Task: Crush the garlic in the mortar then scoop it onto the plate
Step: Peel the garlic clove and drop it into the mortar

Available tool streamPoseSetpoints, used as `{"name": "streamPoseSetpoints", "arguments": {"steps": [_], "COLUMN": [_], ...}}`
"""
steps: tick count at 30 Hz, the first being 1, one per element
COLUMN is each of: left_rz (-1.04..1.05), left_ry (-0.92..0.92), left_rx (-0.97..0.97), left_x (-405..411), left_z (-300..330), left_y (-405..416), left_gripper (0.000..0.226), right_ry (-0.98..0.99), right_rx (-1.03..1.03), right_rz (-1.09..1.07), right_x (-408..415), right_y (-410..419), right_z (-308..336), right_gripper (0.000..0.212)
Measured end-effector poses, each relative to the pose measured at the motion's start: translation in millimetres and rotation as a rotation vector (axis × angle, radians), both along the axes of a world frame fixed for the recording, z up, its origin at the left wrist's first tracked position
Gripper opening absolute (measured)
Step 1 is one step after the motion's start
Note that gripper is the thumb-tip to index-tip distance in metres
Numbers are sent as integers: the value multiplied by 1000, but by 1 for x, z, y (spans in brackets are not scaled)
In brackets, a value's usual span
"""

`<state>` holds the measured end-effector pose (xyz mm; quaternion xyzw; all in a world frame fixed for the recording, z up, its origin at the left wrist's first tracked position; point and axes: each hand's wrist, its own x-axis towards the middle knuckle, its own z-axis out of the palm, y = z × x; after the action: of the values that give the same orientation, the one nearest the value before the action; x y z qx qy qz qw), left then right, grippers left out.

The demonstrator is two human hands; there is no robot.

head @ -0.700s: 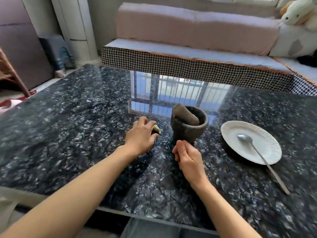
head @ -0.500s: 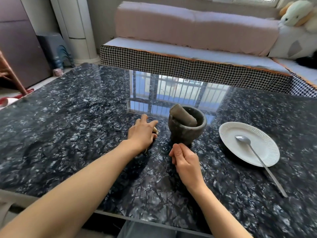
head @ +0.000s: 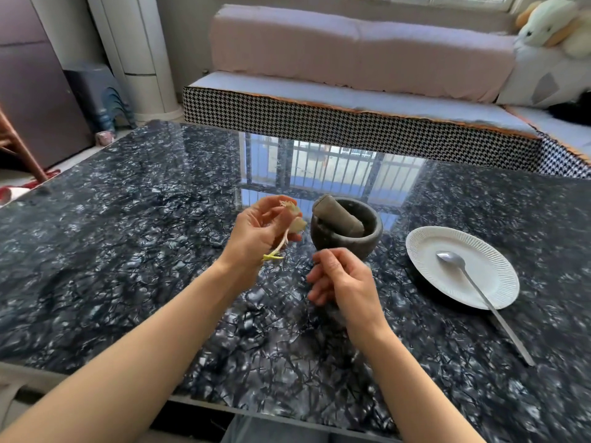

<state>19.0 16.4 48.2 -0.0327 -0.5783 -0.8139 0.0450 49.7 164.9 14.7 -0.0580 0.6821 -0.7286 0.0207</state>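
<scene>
left hand [head: 256, 231] grip pinching sprouted garlic [head: 292, 220], just beside mortar [head: 347, 231]

Both forearms bare, reaching in from 7 and 5 o'clock.

Left hand [head: 256, 230] raised, palm turned up and toward the person, fingers curled, thumb and fingertips pinching a garlic clove [head: 295, 223] at the hand's 2 o'clock; a pale sprout hangs down past the wrist. Right hand [head: 342, 278] lower, toward 4 o'clock of the left, back of hand up, fingers loosely curled inward, holding nothing. The hands are near each other but apart.
</scene>
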Motion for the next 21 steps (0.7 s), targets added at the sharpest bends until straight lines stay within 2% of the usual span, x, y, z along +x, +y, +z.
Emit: {"name": "streamPoseSetpoints", "arguments": {"steps": [3, 7, 10, 14, 16, 18, 20, 21], "left_rz": [17, 121, 207, 144, 128, 243, 328, 305], "left_ry": [129, 307, 460, 584, 597, 555, 459, 409], "left_rx": [-110, -459, -749, -888, -848, -816, -928, -1013], "left_x": [17, 28, 26, 19, 17, 9, -4, -12], "left_z": [10, 8, 4, 2, 2, 4, 8, 10], "left_y": [10, 26, 37, 45, 46, 46, 46, 45], "left_gripper": [20, 14, 16, 24, 29, 30, 37, 46], "right_ry": [-51, -116, -150, -152, -116, -96, -53, -26], "right_rx": [-166, -287, -323, -393, -387, -355, -256, -194], "right_rz": [95, 148, 148, 76, 37, -25, -98, -130], "right_x": [2, 6, 7, 4, 0, -6, -11, -13], "right_y": [-7, -9, -2, 12, 21, 31, 43, 47], "right_z": [20, 36, 38, 41, 44, 44, 46, 47], "right_gripper": [31, 48, 42, 27, 23, 16, 13, 12]}}
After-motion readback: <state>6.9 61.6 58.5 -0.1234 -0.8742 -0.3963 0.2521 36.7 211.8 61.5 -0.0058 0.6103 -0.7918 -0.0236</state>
